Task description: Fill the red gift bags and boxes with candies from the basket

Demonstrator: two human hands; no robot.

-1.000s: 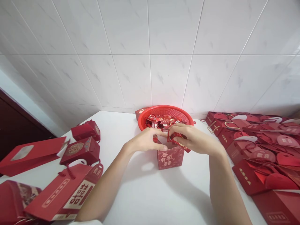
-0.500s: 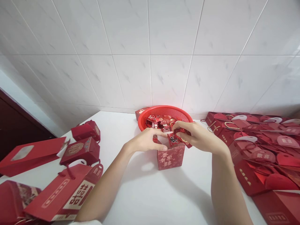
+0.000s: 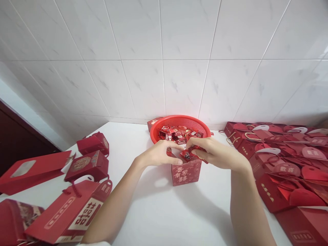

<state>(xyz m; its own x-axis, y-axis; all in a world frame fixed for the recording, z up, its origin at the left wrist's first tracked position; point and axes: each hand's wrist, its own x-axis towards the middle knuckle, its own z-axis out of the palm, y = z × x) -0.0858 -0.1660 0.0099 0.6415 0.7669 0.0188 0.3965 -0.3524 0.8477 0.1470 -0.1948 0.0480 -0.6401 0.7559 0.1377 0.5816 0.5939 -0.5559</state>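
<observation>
A small red gift box (image 3: 186, 173) with pale lettering stands upright on the white table, its top open. My left hand (image 3: 159, 153) curves around the box's upper left side, thumb at the front rim and fingers behind. Closed around red wrapped candies (image 3: 186, 155), my right hand (image 3: 217, 152) is low over the open top, and the candies are partly at the mouth of the box. Just behind stands a red plastic colander (image 3: 180, 119) with many red-wrapped candies (image 3: 176, 134) in it. The inside of the box is mostly hidden.
Rows of red gift boxes (image 3: 282, 167) with handles fill the table's right side. To the left lie several red boxes (image 3: 88, 165) and a red gift bag (image 3: 64, 212). Another small red box (image 3: 153, 123) is behind the colander. A tiled wall (image 3: 143, 85) borders the back.
My right hand has moved slightly down and left, bringing the candies lower into the mouth of the box. My left hand and the box have stayed in place.
</observation>
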